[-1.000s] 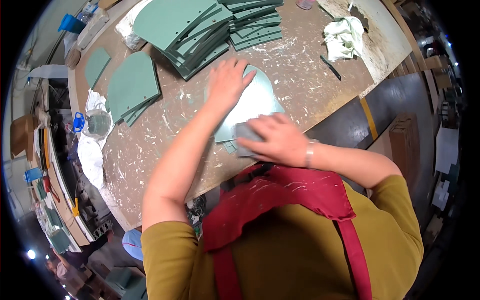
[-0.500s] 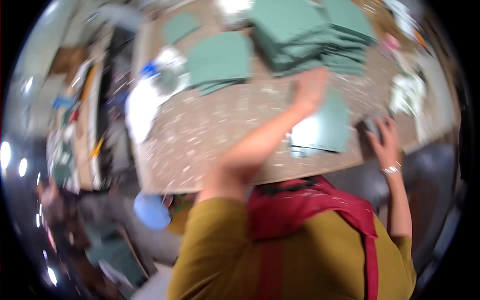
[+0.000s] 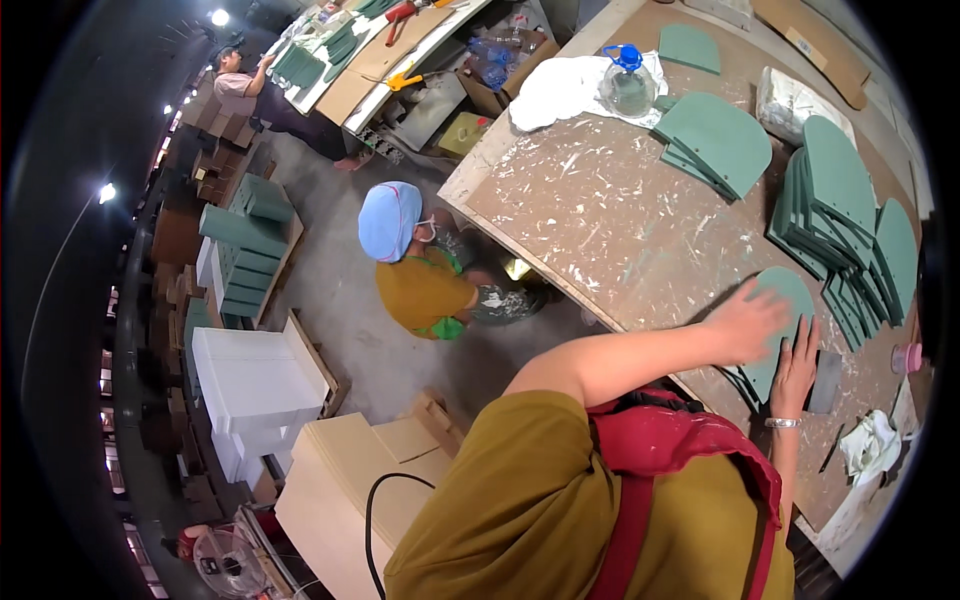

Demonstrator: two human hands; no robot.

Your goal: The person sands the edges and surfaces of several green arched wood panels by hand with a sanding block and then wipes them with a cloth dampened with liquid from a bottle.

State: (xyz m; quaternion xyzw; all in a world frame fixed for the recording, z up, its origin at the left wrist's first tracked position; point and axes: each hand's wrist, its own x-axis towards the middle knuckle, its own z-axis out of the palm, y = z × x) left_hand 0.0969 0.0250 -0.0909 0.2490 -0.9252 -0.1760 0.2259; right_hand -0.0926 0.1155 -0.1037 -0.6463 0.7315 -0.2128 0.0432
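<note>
A rounded green panel [image 3: 782, 290] lies near the table's front edge, on top of other green pieces whose dark edges show below it. My left hand [image 3: 752, 322] is over the panel, its fingers smeared by motion; whether it holds anything is not visible. My right hand [image 3: 794, 372] rests on the panel's right side with fingers stretched out, open and holding nothing. Just right of that hand a grey block [image 3: 825, 383] sits on the table.
Beyond my hands are a tall stack of green panels [image 3: 838, 175] and a smaller pile [image 3: 718, 140]. A clear blue-topped jug [image 3: 628, 85] stands on white cloth. White rag [image 3: 870, 445] lies at right. A crouching person [image 3: 420, 275] is left of the table; another works farther back.
The view has swung left, bringing the crouching person and floor into view. My right hand has gone from the grey block to the panel; my left hand stays over the panel.
</note>
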